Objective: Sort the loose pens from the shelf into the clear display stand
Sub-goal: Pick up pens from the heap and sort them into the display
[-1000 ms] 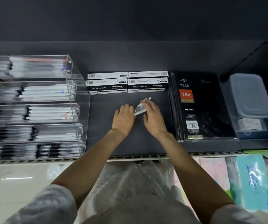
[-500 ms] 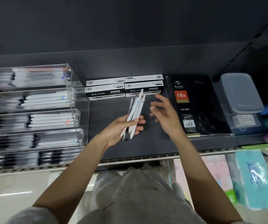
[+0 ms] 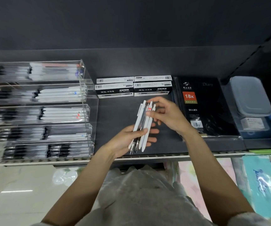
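Observation:
My left hand (image 3: 128,139) grips a bundle of several pens (image 3: 142,126), mostly white with a clear dark one among them, above the dark shelf (image 3: 115,115). They point away from me, clips at the far end. My right hand (image 3: 167,115) pinches the upper ends of the pens with thumb and fingertips. The clear display stand (image 3: 89,111) sits at the left of the shelf. Its stepped tiers hold rows of white and black pens, blurred in this view.
Boxes of gel ink pens (image 3: 133,88) line the back of the shelf. A black diary (image 3: 203,108) in plastic wrap lies to the right, then grey lidded boxes (image 3: 250,97). A blue tissue pack (image 3: 263,183) hangs below the shelf edge.
Both hands gathered the pens off the shelf surface and lifted them. My left hand now grips the bundle, and my right hand has come back onto its upper ends.

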{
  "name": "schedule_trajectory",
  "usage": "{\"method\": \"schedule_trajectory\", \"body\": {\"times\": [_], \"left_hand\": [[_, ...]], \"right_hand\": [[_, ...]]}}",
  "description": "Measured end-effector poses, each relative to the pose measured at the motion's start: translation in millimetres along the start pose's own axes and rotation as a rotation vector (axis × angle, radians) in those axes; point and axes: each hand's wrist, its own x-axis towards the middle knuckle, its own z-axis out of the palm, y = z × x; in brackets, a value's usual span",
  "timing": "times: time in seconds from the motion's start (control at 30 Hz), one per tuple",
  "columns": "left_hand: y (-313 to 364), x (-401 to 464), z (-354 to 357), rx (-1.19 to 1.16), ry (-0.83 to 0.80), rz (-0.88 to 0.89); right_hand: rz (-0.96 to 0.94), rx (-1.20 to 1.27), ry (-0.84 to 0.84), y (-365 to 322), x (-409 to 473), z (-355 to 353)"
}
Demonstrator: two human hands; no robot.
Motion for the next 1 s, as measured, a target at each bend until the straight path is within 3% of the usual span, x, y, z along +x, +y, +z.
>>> {"method": "schedule_trajectory", "body": {"times": [0.33, 0.5, 0.73, 0.87, 1.0], "left_hand": [[4.2, -6.0, -6.1, -0.005, -0.037, -0.008], [2.2, -8.7, -5.7, 0.015, -0.040, -0.034], [-4.0, -13.2, -3.7, 0.031, -0.060, -0.060], [-2.6, -12.0, -3.7, 0.036, -0.100, -0.050], [-1.3, -10.0, -6.4, 0.086, -0.134, -0.066]], "right_hand": [[-0.071, -0.113, -0.084, -7.3, 5.1, -1.5], [-0.182, -0.333, -0.106, -9.9, 13.7, -4.5], [-0.037, -0.281, -0.336, -26.8, 21.6, -11.6], [-0.023, -0.263, -0.280, -30.8, 24.9, -16.4], [-0.057, -0.220, -0.121, -35.9, 26.2, -22.4]]}}
